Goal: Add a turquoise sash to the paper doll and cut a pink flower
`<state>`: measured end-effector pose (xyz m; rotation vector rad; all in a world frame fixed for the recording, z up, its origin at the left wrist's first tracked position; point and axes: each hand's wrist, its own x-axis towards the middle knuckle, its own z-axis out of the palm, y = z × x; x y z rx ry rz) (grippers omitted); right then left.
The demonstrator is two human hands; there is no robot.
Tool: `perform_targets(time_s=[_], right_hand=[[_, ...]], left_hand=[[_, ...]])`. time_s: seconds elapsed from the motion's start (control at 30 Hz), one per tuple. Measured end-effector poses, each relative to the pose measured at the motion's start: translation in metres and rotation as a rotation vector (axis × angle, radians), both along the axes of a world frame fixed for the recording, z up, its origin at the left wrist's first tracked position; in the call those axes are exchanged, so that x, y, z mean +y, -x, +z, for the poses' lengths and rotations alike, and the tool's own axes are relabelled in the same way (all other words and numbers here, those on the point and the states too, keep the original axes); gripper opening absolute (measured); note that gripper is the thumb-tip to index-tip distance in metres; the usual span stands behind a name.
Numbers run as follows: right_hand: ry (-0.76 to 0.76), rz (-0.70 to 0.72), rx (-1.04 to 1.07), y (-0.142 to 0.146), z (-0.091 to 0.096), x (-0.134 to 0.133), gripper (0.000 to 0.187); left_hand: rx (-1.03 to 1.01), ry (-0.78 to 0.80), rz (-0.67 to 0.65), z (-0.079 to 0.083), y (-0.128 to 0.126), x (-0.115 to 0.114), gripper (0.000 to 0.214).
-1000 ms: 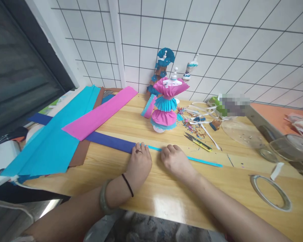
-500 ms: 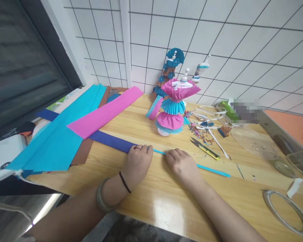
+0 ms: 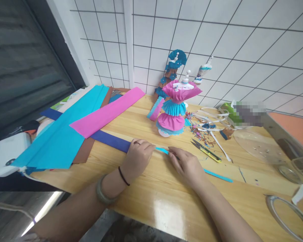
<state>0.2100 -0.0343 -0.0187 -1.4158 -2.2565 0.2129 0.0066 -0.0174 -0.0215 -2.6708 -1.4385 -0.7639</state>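
Head view: I've got left hand (image 3: pixel 139 157) and right hand (image 3: pixel 186 165) pinching the turquoise paper strip (image 3: pixel 162 150), probably to steady the span between; its free end rests on the wooden table (image 3: pixel 151 188).

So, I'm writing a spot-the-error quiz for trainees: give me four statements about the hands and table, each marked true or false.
1. The left hand and right hand both touch the thin turquoise strip. True.
2. The right hand holds the scissors. False: the scissors lie on the table.
3. The pink sheet lies across the turquoise sheet. True.
4. The pink figure lies on its side. False: the pink figure stands upright.
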Motion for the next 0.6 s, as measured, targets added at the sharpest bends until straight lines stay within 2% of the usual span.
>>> perform_targets(time_s=[0.17, 0.3, 0.43, 0.6], right_hand=[[0.420, -0.062, 0.517, 0.005, 0.017, -0.001, 0.040], [0.627, 0.080, 0.645, 0.010, 0.032, -0.003, 0.038], [0.735, 0.115, 0.692, 0.012, 0.031, -0.003, 0.037], [0.718, 0.053, 0.751, 0.008, 0.020, -0.002, 0.033]], left_hand=[[-0.143, -0.258, -0.109, 0.002, -0.003, -0.002, 0.018], [-0.150, -0.352, -0.159, 0.006, -0.006, -0.005, 0.018], [-0.170, -0.407, -0.182, 0.007, -0.007, -0.006, 0.017], [-0.226, -0.405, -0.205, 0.003, -0.004, 0.002, 0.021]])
